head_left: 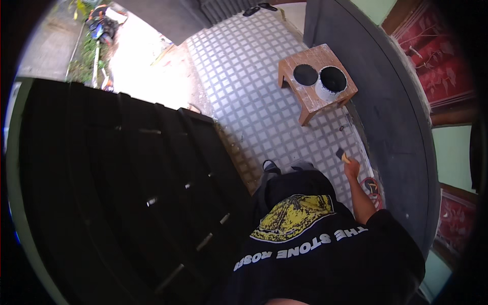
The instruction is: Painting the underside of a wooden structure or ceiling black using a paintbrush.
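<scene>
My right hand [352, 168] is closed around the handle of a paintbrush [341, 153] with dark bristles, held out to my right above the tiled floor. Beyond it stands a low wooden stool [317, 104]. A white paint can [328, 93] with dark paint inside sits on the stool, and a round dark lid [305, 74] lies beside the can. The brush is apart from both. My left hand is not in view; only my dark shirt and a sandalled foot [271, 166] show below.
A large dark panel [127, 178] with ridges fills my left side. The dark grey wall [386, 101] runs along my right. Red-strapped footwear [372, 189] lies by the wall's base, and dark sandals [259, 8] lie far ahead. A motorbike [103, 29] stands outside at the far left.
</scene>
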`<state>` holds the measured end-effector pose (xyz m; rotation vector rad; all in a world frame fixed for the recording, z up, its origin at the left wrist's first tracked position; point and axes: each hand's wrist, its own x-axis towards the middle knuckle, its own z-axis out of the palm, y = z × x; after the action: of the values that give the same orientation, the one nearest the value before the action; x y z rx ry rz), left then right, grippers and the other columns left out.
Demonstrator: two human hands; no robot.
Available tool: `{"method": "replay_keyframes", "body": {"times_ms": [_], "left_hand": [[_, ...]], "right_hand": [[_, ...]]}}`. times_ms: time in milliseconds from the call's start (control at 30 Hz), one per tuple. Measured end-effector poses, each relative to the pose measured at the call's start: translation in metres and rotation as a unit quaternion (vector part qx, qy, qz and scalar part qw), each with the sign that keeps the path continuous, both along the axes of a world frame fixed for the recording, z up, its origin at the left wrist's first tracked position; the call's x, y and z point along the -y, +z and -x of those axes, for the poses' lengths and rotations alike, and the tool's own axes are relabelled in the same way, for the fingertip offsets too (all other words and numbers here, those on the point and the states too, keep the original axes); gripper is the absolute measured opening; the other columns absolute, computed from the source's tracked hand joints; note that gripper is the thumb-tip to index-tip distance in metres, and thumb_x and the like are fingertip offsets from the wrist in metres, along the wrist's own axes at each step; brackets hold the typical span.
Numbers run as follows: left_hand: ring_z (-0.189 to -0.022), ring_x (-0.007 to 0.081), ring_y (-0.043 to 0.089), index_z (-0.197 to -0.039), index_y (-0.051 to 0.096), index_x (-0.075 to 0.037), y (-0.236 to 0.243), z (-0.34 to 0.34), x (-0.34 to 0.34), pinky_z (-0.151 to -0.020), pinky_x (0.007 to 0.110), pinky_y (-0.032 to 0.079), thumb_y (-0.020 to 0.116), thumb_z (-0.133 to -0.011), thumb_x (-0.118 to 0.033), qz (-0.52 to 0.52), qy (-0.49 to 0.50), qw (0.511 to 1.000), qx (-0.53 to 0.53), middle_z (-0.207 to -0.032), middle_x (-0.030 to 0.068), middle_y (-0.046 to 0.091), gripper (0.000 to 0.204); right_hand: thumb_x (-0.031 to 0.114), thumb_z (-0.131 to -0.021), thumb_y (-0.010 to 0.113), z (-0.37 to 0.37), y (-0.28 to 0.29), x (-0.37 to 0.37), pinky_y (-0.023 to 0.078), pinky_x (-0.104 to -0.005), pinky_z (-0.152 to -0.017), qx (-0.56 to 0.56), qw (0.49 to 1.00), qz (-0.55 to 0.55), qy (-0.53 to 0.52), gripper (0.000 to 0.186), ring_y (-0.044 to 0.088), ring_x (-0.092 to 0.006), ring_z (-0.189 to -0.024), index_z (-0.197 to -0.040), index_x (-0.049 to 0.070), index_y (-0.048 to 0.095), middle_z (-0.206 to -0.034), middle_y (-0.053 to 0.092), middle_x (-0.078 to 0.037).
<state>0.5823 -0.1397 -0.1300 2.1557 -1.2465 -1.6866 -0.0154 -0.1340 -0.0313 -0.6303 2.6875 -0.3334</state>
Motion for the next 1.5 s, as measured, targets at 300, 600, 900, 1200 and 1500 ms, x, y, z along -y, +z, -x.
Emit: {"method": "replay_keyframes", "body": {"times_ms": [300, 600, 900, 1200, 1500], "left_hand": [[-0.049, 0.0129, 0.05, -0.114, 0.056, -0.007, 0.089, 0.033, 0.423, -0.039, 0.029, 0.04, 0.054, -0.089, -0.019, -0.161, -0.091, 0.983, 0.025, -0.075, 0.0022, 0.058, 0.028], [-0.101, 0.0288, 0.066, -0.112, 0.066, -0.001, 0.077, 0.267, 0.657, -0.086, 0.036, 0.05, 0.055, -0.086, -0.024, 0.078, -0.378, 0.919, 0.085, -0.105, 0.018, 0.069, 0.037], [-0.11, 0.032, 0.063, -0.114, 0.066, -0.002, -0.037, 0.549, 0.714, -0.092, 0.038, 0.048, 0.054, -0.091, -0.015, 0.122, -0.668, 0.733, -0.024, -0.111, 0.0189, 0.067, 0.03], [-0.103, 0.022, 0.065, -0.132, 0.049, -0.003, -0.154, 0.683, 0.679, -0.084, 0.032, 0.051, 0.051, -0.088, -0.011, -0.027, -0.603, 0.791, -0.096, -0.122, 0.013, 0.063, 0.045], [-0.107, 0.0164, 0.06, -0.129, 0.052, -0.006, -0.128, 0.714, 0.666, -0.086, 0.033, 0.05, 0.053, -0.092, -0.011, -0.242, -0.52, 0.813, -0.104, -0.12, 0.0078, 0.063, 0.038]], "right_hand": [[0.028, -0.084, 0.061, -0.073, -0.149, -0.1, 0.054, -0.0405, -0.065, -0.01, 0.954, -0.236, -0.187, 0.02, 0.068, -0.0231, -0.082, -0.089, 0.011, 0.07, -0.089, 0.07, -0.009], [0.015, -0.085, 0.065, -0.019, -0.135, 0.2, 0.05, -0.0392, -0.09, 0.108, 0.83, 0.403, -0.37, 0.037, 0.063, -0.0254, -0.102, -0.116, -0.004, 0.064, -0.11, 0.066, -0.016], [0.001, -0.083, 0.064, 0.114, -0.076, 0.484, 0.052, -0.038, -0.078, -0.023, 0.928, 0.304, -0.215, 0.024, 0.064, -0.0319, -0.089, -0.106, 0.003, 0.068, -0.098, 0.064, -0.015], [-0.006, -0.076, 0.065, 0.122, -0.128, 0.52, 0.053, -0.0399, -0.081, 0.003, 0.948, 0.231, -0.218, 0.03, 0.063, -0.0314, -0.091, -0.105, 0.001, 0.067, -0.102, 0.063, -0.013], [-0.005, -0.074, 0.067, 0.102, -0.128, 0.532, 0.053, -0.0397, -0.08, 0.034, 0.952, 0.186, -0.239, 0.029, 0.063, -0.033, -0.093, -0.103, 0.0, 0.067, -0.1, 0.063, -0.015]]}}
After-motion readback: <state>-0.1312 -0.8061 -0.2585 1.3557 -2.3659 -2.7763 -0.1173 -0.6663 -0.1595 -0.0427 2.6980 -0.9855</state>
